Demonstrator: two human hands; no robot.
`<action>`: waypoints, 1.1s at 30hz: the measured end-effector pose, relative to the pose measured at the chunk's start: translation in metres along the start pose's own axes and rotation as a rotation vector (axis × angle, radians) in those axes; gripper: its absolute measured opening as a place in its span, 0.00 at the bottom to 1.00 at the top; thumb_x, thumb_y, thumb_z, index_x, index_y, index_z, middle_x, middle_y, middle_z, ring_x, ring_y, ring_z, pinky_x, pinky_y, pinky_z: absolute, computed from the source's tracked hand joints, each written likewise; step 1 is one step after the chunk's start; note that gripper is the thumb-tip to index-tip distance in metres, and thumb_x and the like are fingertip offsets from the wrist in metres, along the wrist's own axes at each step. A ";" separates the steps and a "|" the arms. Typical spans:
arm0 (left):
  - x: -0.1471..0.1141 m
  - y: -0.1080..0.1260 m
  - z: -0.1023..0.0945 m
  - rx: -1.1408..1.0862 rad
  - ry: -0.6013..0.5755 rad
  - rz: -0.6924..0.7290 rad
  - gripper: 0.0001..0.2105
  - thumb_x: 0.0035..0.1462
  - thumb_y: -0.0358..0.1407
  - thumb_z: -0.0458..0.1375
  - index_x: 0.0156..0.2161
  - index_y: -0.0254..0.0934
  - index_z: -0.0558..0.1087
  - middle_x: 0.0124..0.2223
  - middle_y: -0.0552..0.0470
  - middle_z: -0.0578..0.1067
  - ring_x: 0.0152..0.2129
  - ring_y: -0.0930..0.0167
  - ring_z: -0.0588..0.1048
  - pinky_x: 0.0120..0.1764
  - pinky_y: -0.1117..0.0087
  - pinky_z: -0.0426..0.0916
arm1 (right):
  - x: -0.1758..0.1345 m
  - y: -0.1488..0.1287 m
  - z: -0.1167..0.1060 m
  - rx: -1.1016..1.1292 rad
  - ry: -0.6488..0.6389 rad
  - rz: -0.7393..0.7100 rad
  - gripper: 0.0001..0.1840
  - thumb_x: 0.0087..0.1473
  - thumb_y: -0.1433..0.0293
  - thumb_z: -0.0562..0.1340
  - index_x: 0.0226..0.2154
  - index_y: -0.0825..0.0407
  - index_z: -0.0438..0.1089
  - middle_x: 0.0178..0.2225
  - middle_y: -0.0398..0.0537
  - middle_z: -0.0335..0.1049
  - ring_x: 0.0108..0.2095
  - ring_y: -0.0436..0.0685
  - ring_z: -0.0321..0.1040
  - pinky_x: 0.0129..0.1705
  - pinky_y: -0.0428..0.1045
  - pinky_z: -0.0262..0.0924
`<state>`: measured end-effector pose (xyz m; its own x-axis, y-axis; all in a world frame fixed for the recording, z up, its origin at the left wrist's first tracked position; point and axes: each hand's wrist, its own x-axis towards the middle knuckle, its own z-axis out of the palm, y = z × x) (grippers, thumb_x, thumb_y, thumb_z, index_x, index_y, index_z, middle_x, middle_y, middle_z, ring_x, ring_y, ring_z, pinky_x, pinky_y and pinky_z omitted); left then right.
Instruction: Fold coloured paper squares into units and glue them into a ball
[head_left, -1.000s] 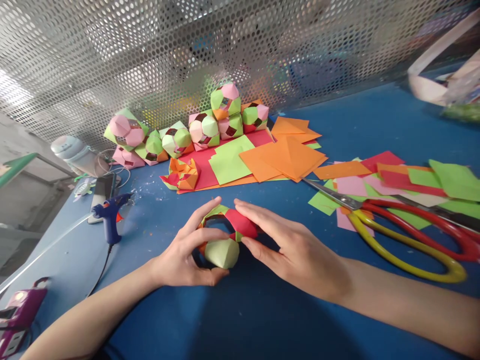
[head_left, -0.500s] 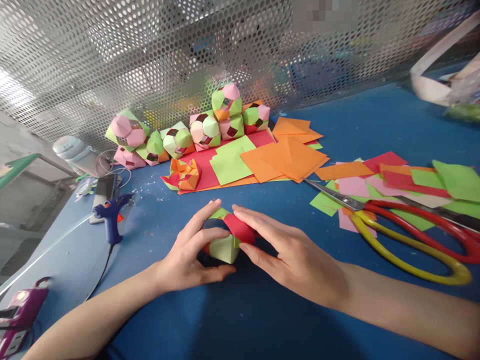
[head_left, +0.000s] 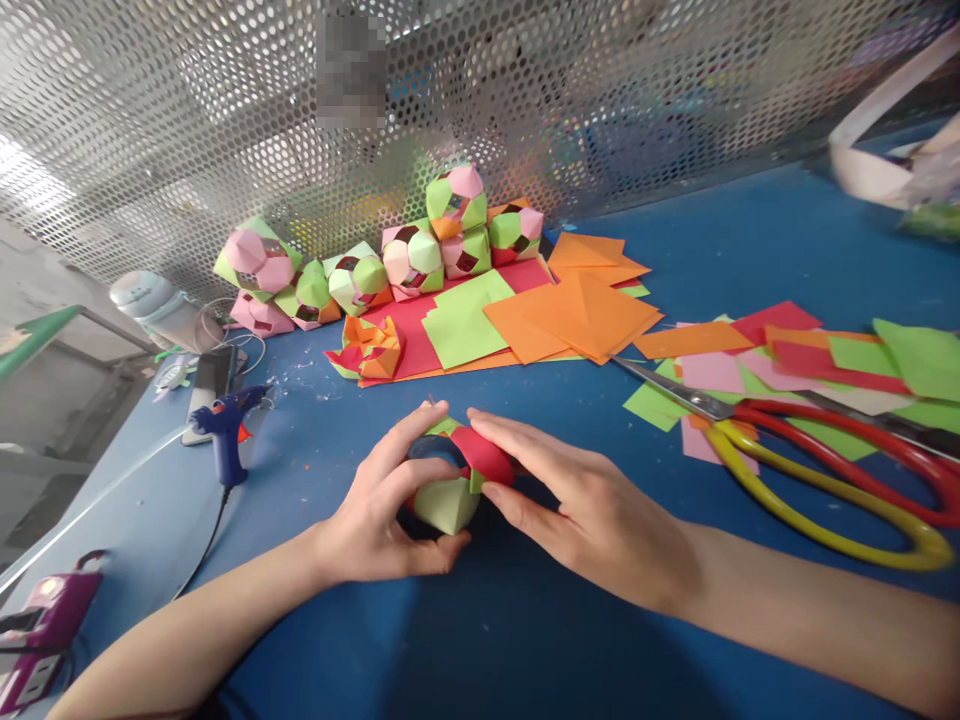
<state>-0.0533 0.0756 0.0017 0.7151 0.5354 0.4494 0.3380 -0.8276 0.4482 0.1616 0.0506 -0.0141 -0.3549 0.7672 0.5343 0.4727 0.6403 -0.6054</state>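
Between my two hands is a folded paper ball with pale green, red and bright green faces and a gap in its middle. My left hand curls round its left side, thumb below and fingers on top. On the other side, my right hand presses the red face between thumb and fingers. Beyond my hands lies an orange and red folded paper piece. Several finished paper balls in pink, green and white are lined up against the mesh, some stacked.
Orange paper squares and green paper squares lie behind my hands. Scissors rest on paper scraps at right. At left are a blue glue gun, a phone, a bottle and a purple power strip. A perforated metal panel stands behind.
The paper ball has tilted slightly in my hands, so its pale green face sits a little lower. My grip is nearly the same, and the view has shifted slightly.
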 end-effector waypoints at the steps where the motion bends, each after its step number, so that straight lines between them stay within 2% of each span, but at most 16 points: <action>1: 0.000 0.000 -0.001 -0.002 -0.006 0.007 0.24 0.44 0.33 0.63 0.47 0.36 0.63 0.62 0.32 0.54 0.56 0.54 0.63 0.52 0.49 0.64 | 0.000 0.000 0.000 -0.001 0.003 0.000 0.24 0.58 0.72 0.55 0.56 0.60 0.58 0.54 0.60 0.65 0.56 0.58 0.61 0.54 0.52 0.63; 9: 0.001 -0.001 -0.002 -0.009 -0.022 0.011 0.24 0.43 0.34 0.64 0.47 0.36 0.63 0.63 0.33 0.53 0.57 0.52 0.60 0.52 0.48 0.65 | 0.001 -0.002 -0.001 -0.004 0.031 -0.008 0.23 0.57 0.73 0.55 0.56 0.58 0.58 0.53 0.58 0.66 0.55 0.57 0.63 0.54 0.52 0.64; 19: 0.001 -0.001 -0.001 0.001 -0.022 0.027 0.24 0.44 0.35 0.64 0.47 0.36 0.62 0.63 0.31 0.52 0.58 0.50 0.59 0.50 0.46 0.64 | 0.003 -0.005 0.001 -0.024 0.066 -0.002 0.21 0.57 0.73 0.56 0.53 0.59 0.60 0.51 0.60 0.68 0.53 0.57 0.65 0.53 0.52 0.65; 26: 0.001 -0.001 0.000 0.015 -0.013 0.047 0.24 0.44 0.36 0.64 0.46 0.36 0.61 0.62 0.31 0.54 0.59 0.49 0.56 0.51 0.46 0.64 | 0.001 -0.005 0.003 0.011 0.022 0.010 0.22 0.58 0.73 0.55 0.55 0.58 0.58 0.53 0.60 0.66 0.54 0.58 0.63 0.53 0.54 0.65; 33: 0.000 -0.001 0.001 0.010 -0.008 0.020 0.24 0.44 0.36 0.64 0.46 0.36 0.61 0.62 0.30 0.54 0.57 0.49 0.59 0.49 0.44 0.65 | 0.001 -0.005 -0.001 0.032 -0.030 0.018 0.25 0.58 0.71 0.53 0.58 0.57 0.56 0.56 0.59 0.63 0.57 0.60 0.60 0.55 0.56 0.62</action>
<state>-0.0530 0.0759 0.0010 0.7264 0.5178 0.4518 0.3297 -0.8395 0.4319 0.1598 0.0484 -0.0096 -0.3708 0.7790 0.5057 0.4532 0.6270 -0.6336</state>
